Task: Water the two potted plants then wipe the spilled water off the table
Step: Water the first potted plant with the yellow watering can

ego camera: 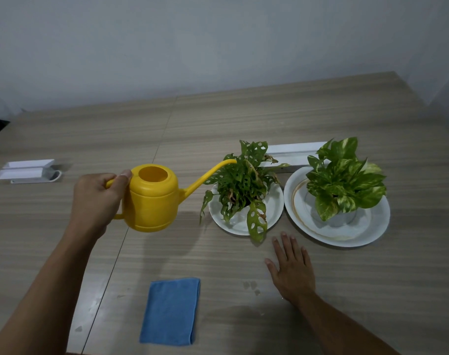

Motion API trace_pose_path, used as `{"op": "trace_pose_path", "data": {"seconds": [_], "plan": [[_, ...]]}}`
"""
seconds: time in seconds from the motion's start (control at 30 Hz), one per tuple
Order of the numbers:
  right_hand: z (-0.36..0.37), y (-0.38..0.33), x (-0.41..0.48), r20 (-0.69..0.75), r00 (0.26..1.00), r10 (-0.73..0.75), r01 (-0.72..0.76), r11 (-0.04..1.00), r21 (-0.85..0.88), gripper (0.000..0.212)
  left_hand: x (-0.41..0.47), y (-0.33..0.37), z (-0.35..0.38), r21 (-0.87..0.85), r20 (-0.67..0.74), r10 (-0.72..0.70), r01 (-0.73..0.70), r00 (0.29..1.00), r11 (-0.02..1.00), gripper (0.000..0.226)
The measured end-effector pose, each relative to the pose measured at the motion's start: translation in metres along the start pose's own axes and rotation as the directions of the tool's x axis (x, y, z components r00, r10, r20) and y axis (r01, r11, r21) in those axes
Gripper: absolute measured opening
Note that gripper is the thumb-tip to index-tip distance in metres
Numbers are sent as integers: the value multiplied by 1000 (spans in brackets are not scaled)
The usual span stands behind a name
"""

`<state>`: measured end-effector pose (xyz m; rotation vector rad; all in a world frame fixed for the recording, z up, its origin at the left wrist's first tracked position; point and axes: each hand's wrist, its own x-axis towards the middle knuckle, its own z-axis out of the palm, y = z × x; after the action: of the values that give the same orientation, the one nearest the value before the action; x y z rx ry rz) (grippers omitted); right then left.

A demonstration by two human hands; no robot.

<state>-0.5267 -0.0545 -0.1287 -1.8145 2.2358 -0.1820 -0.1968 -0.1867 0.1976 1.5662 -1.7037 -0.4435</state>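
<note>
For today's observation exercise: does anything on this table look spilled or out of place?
Yes. Small water droplets lie on the table between the blue cloth and the right hand, not yet wiped.

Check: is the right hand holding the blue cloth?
No, the right hand lies flat on the table, apart from the folded blue cloth.

A long white channel-shaped piece [292, 149] lies on the desk behind the greenery, partly hidden by leaves. Far off at the left edge sits another white piece [26, 170] of similar make, resting on a flat white base. A plain pale wall [218, 47] rises behind.
</note>
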Motion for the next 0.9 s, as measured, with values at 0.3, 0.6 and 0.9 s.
{"op": "trace_pose_path", "data": {"seconds": [0.3, 0.6, 0.9], "plan": [[5, 2, 1, -47, 999, -15, 15, 1000, 5, 67, 14, 4, 5, 7, -24, -18, 18, 1000, 1000, 77], [2, 1, 0, -21, 1000, -10, 10, 1000, -3, 67, 10, -10, -10, 34, -15, -24, 24, 1000, 999, 77], [0, 0, -1, -5, 1000, -2, 2, 1000, -1, 68, -5, -13, -17, 39, 31, -63, 62, 998, 997, 73]]}}
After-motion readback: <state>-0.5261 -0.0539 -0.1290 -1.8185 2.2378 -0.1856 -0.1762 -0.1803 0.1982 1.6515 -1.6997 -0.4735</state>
